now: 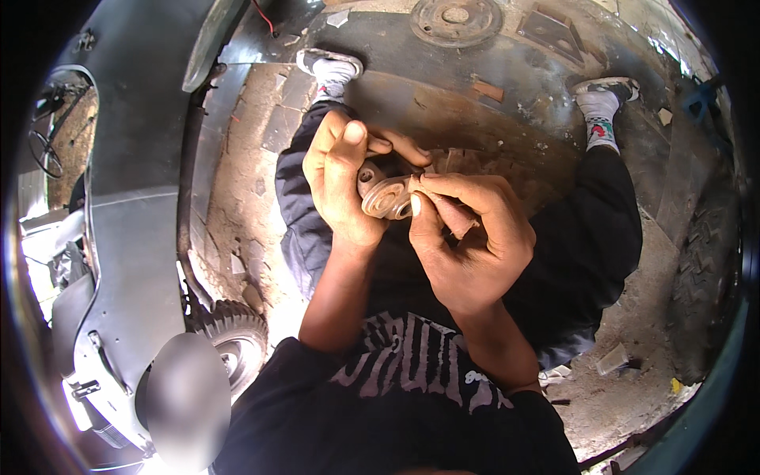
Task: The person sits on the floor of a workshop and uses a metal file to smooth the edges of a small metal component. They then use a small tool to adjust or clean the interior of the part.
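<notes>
In front of my lap, my left hand is closed around a small round metal part with a ringed, grooved face and a stub with a hole beside it. My right hand pinches a folded reddish-brown strip that looks like sandpaper. Its upper end meets the right side of the metal part, near my thumb and forefinger. The fingers partly cover the metal part, so its full shape does not show.
A vehicle's grey body panel rises at left, above a wheel. Ahead lie a round metal disc, a rusty square frame and a small brown block. A large tyre stands at right.
</notes>
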Demonstrator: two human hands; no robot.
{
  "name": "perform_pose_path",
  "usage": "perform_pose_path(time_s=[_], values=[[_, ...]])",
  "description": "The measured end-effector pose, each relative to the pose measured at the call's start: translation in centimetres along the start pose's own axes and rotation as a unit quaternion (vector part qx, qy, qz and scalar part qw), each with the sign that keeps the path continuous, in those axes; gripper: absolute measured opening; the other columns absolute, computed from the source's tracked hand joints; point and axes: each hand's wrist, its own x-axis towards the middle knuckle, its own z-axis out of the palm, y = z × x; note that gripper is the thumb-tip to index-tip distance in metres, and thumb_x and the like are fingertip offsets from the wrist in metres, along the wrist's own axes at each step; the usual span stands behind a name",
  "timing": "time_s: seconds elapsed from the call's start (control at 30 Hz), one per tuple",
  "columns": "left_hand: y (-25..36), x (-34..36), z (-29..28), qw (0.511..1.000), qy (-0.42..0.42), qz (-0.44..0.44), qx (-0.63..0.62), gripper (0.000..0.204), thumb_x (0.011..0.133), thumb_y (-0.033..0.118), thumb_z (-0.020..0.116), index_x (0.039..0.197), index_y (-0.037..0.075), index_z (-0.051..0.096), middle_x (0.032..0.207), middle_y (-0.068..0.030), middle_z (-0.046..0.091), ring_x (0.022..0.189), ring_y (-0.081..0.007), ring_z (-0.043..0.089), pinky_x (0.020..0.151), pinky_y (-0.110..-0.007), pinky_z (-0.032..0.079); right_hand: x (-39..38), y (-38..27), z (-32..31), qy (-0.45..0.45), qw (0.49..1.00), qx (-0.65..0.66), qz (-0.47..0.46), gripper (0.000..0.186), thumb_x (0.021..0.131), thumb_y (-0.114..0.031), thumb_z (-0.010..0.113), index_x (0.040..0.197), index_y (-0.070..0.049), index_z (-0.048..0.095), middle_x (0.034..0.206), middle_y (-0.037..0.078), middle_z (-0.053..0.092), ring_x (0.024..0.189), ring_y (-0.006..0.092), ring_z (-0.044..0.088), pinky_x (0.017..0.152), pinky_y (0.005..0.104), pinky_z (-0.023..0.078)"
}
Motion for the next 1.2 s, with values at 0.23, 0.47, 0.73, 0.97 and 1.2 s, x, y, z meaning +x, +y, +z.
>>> perform_pose_path(time_s=[0.23, 0.47, 0.73, 0.97, 1.2], values=[[0.0, -0.6, 0.4, 1.000, 0.009, 0.000, -0.018, 0.029, 0.103, 0.023, 0.049, 0.083, 0.001, 0.046, 0.073, -0.0261, 0.068, 0.062, -0.0291, 0.067, 0.063, -0.035, 0.058, -0.1, -0.4, -0.1, 0.016, 0.999, -0.004, -0.027, 0.028, 0.069, 0.006, 0.084, 0.094, -0.003, 0.076, 0.087, 0.010, 0.073, 0.074, 0.0204, 0.073, 0.067, 0.0304, 0.058], [0.1, -0.2, 1.5, 1.000, -0.017, -0.003, 0.005, 0.029, 0.103, 0.022, 0.050, 0.083, 0.002, 0.044, 0.073, -0.0265, 0.068, 0.061, -0.0285, 0.067, 0.062, -0.034, 0.057, 0.1, -0.1, -0.6, 0.030, 0.999, -0.011, -0.038, 0.028, 0.070, 0.008, 0.082, 0.095, -0.001, 0.076, 0.089, 0.013, 0.074, 0.078, 0.0224, 0.074, 0.071, 0.0314, 0.060], [-0.3, 0.3, 2.5, 0.999, 0.007, -0.008, 0.039, 0.028, 0.101, 0.028, 0.049, 0.085, 0.005, 0.043, 0.071, -0.0265, 0.064, 0.057, -0.0300, 0.062, 0.055, -0.036, 0.055, -0.4, 0.2, -0.5, 0.036, 0.999, 0.015, -0.012, 0.026, 0.072, 0.007, 0.082, 0.096, 0.001, 0.072, 0.091, 0.014, 0.075, 0.081, 0.0251, 0.075, 0.074, 0.0327, 0.060], [-0.2, 0.4, 3.1, 0.999, 0.011, -0.026, 0.045, 0.027, 0.100, 0.027, 0.050, 0.086, 0.004, 0.043, 0.074, -0.0255, 0.065, 0.066, -0.0302, 0.065, 0.067, -0.037, 0.057, -1.2, 0.2, 0.2, 0.076, 0.989, 0.082, 0.100, 0.024, 0.075, 0.007, 0.081, 0.095, 0.001, 0.071, 0.092, 0.013, 0.074, 0.083, 0.0188, 0.073, 0.075, 0.0293, 0.058], [-0.5, -0.2, 3.3, 0.998, 0.012, 0.022, 0.064, 0.034, 0.104, 0.027, 0.053, 0.082, 0.004, 0.043, 0.074, -0.0234, 0.070, 0.064, -0.0235, 0.068, 0.064, -0.029, 0.054, 1.4, 0.1, -1.4, 0.045, 0.987, 0.106, 0.109, 0.022, 0.076, 0.007, 0.080, 0.094, -0.001, 0.071, 0.091, 0.010, 0.074, 0.082, 0.0135, 0.072, 0.075, 0.0265, 0.055]])
